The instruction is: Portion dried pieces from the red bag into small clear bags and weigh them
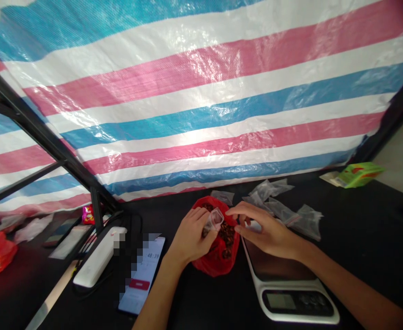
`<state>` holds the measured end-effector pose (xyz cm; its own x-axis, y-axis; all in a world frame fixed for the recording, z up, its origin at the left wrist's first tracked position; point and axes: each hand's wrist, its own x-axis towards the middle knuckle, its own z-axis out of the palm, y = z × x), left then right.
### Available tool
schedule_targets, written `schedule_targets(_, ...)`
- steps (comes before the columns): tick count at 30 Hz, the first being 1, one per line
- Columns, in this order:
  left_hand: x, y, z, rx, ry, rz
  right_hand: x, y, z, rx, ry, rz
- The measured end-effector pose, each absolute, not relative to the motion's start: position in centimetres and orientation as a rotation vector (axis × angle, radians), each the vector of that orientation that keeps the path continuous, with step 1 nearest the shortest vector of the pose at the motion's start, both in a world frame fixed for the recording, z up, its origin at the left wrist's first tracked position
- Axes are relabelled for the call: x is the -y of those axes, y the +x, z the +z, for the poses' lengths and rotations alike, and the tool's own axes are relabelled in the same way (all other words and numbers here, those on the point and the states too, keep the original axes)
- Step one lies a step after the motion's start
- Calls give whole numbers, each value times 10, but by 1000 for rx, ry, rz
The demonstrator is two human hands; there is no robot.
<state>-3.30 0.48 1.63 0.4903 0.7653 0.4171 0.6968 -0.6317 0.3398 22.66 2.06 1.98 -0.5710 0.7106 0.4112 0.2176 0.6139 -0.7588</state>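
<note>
**Holding a clear plastic cup [216, 219] at the mouth of a red plastic bag [218, 262]**

Your left hand [190, 236] has its grip closed on the cup, which tilts over the bag's open mouth at the centre of the frame; you can't tell from here whether anything sits inside it. Your right hand [266, 233] is open with its grip spread, reaching just beside the cup and above a white digital kitchen scale [290, 298], whose smooth dark platform shows beneath it.

Rough, irregular dark brown pieces [227, 233] lie heaped in the crinkled red bag, so plenty remain there. Small clear plastic bags [280, 208] lie crumpled in a loose group on the black bench [366, 247], to the upper right of your hands. Another small bag [222, 197] lies just behind the red bag. None shows dark pieces, though the thin, glossy film makes that hard to judge.

At lower centre-left, a phone [141, 275] displays 48:39 beside a white power bank [98, 256]. A green packet [359, 175] lies at the far right edge of the bench. A woven pink, white and blue striped tarpaulin [201, 101] fills the top of the frame.
</note>
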Motion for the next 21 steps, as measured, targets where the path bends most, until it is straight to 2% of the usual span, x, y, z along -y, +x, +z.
schedule_targets(11,6,-10,14,-1096,2633,760,-15,223,27,2044,-638,830)
schedule_targets(17,7,-15,15,-1007,2618,933,-24,248,34,1739,-662,1117)
schedule_targets(21,6,-15,15,-1040,2649,995,-33,266,36,1932,-789,1022)
